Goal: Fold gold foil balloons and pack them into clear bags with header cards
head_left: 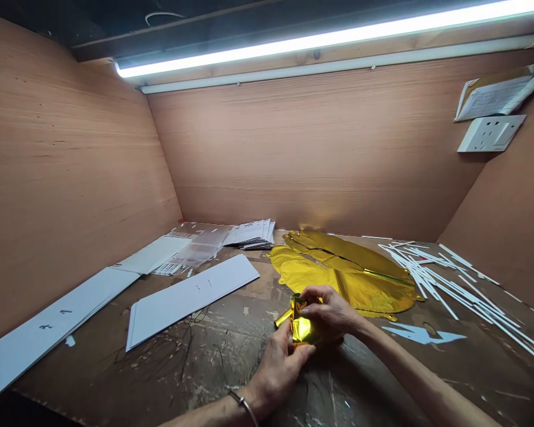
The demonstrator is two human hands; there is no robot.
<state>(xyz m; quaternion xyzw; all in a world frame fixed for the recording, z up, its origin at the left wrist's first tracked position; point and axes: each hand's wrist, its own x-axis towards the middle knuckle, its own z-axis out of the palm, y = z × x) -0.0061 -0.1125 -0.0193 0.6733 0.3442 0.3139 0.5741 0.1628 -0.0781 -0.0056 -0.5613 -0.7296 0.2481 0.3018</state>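
Between my two hands is a crumpled, folded piece of shiny gold foil (301, 328), held just above the table. My left hand (279, 363) grips its lower left part, thumb toward me and fingers curled behind. My right hand (328, 309) pinches its upper edge between thumb and fingers, and part of the foil is hidden behind that hand. Just beyond, flat gold foil balloons (347, 281) lie stacked on the table, with small tabs along their edges. Whether the held foil is one of these balloons I cannot tell.
White card strips (191, 299) lie left of my hands, with a longer white board (53, 323) farther left. Papers (251, 233) are stacked at the back. Thin white sticks (454, 284) and a cut white scrap (425, 334) lie right. Wooden walls (302, 148) enclose the table.
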